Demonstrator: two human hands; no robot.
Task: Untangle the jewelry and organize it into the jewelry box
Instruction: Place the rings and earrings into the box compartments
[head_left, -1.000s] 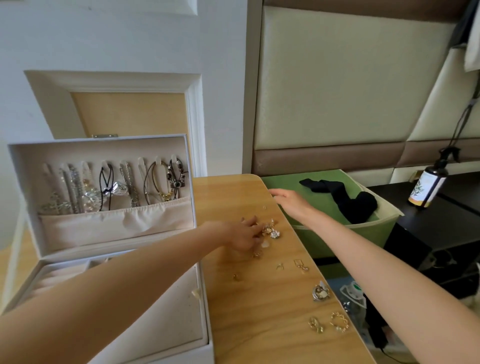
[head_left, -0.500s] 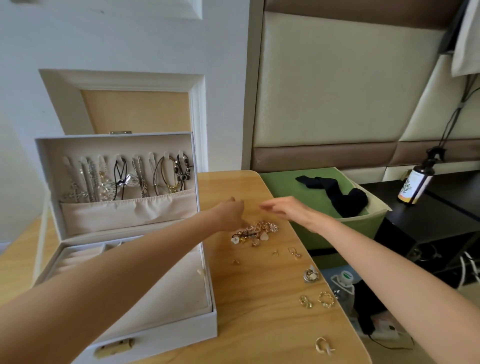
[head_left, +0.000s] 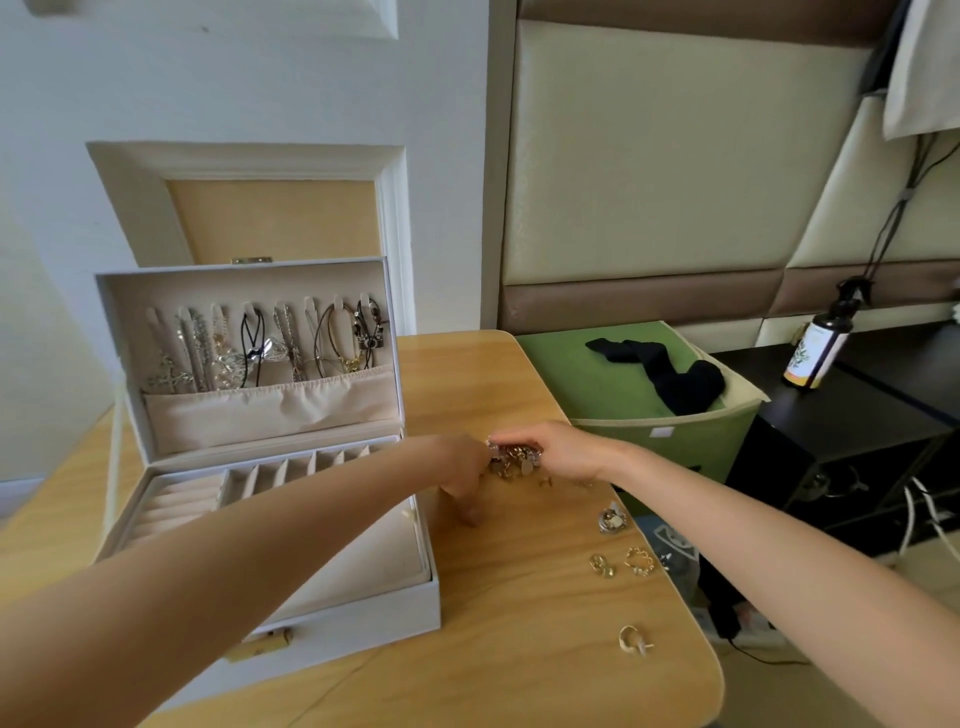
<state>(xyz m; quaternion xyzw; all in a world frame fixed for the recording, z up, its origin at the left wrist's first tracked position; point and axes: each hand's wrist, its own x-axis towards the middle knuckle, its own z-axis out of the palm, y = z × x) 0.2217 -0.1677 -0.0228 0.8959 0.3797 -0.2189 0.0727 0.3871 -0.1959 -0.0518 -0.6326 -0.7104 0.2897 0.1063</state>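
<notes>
Left hand (head_left: 462, 467) is pinching the left end of the jewelry tangle (head_left: 511, 461), just right of the open jewelry box (head_left: 363, 618); right hand (head_left: 569, 449) is gripping its other end, the tangle stretching between them low over the surface (head_left: 519, 649). Judging it light, limp and snag-prone, fine links likely fragile: teasing single strands near the knot is looking safer than tugging ends.

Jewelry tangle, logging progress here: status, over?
Both on it: left hand, right hand pinching jewelry tangle. Open jewelry box beside it. Nearby loose rings, nothing blocking.
</notes>
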